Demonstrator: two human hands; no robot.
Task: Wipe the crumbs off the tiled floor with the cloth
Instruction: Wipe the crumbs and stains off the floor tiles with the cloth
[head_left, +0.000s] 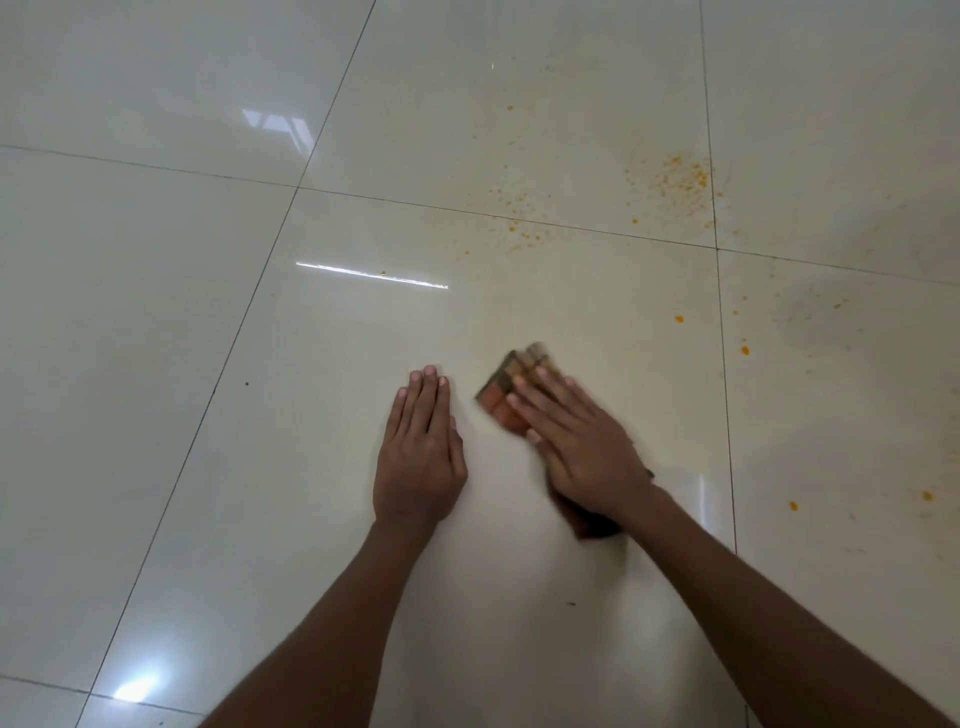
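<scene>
- Cloth (503, 395) lies flat on the tiled floor (156, 312) under our right hand (576, 441), near the middle of the view; we see a folded, checked piece in reddish and brown tones, though blur smears its pattern and edges.
- Much of the cloth is hidden by the hand: only the end past the fingertips and a dark corner near the wrist show.
- Our right hand presses on it palm down with the fingers spread and straight, not curled around it; whether the thumb pinches an edge we cannot tell.
- Our left hand (420, 457) rests flat on the bare tile just beside the cloth, fingers together and extended, holding nothing.
- Orange crumbs (675, 179) lie scattered well beyond the cloth, thickest up and to the right, with single bits further right.
- Both forearms are cut off by the lower edge.
</scene>
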